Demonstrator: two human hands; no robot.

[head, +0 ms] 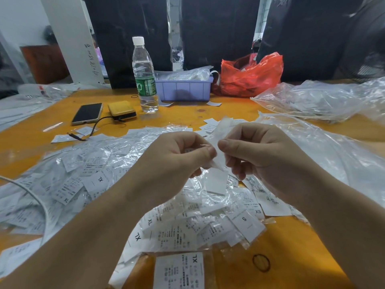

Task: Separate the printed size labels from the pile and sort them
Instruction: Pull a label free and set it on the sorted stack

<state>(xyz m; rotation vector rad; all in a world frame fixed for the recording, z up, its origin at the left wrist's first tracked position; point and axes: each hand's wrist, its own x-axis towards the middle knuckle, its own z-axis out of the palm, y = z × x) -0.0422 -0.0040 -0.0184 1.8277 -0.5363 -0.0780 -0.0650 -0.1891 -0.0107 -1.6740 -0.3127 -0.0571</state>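
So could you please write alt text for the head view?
Two hands, left hand and right hand, pinch a white label above a pile of size labels on an orange table, with a water bottle behind.

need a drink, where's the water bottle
In the head view the water bottle stands upright at the table's far side, left of centre, between the yellow power bank and the purple bin.

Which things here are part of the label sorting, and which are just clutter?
Job: left hand and right hand pinching a white label; label pile.
Lying about: water bottle, phone, yellow power bank, red bag.
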